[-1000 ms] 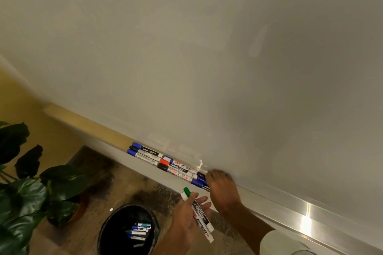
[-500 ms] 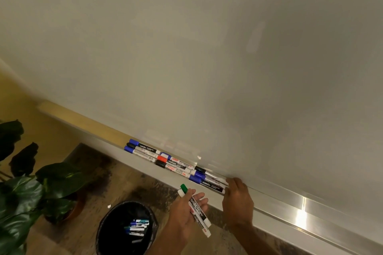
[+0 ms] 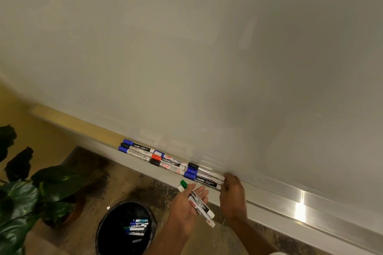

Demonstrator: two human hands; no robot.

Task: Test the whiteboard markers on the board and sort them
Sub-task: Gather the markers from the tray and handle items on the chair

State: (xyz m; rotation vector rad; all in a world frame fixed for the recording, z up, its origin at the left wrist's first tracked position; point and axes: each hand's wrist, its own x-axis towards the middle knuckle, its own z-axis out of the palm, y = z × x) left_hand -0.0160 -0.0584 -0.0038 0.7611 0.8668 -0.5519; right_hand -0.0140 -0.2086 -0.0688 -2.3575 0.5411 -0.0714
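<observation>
aluminium board ledge point(image 3: 290, 212): 9 capped white-barrelled markers point(image 3: 168, 161) | left hand point(image 3: 183, 212): spread palm carries 2 green-/white-capped markers point(image 3: 199, 203) | right hand point(image 3: 233, 198): fingertips touch row's end

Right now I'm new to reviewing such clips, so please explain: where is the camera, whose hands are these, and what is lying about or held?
There is no machine here: a person works with bare hands, and the one picture comes from a camera worn on their head, looking forward and down. The big pale surface is a whiteboard. Along its bottom runs a metal ledge with a row of capped markers, blue, black and red. The left hand lies palm up with two markers across it, one green-capped. The right hand has its fingertips at the ends of the nearest markers on the ledge; whether it grips one I cannot tell. On the floor below stands a black bin with more markers inside, and a potted plant to the left.
</observation>
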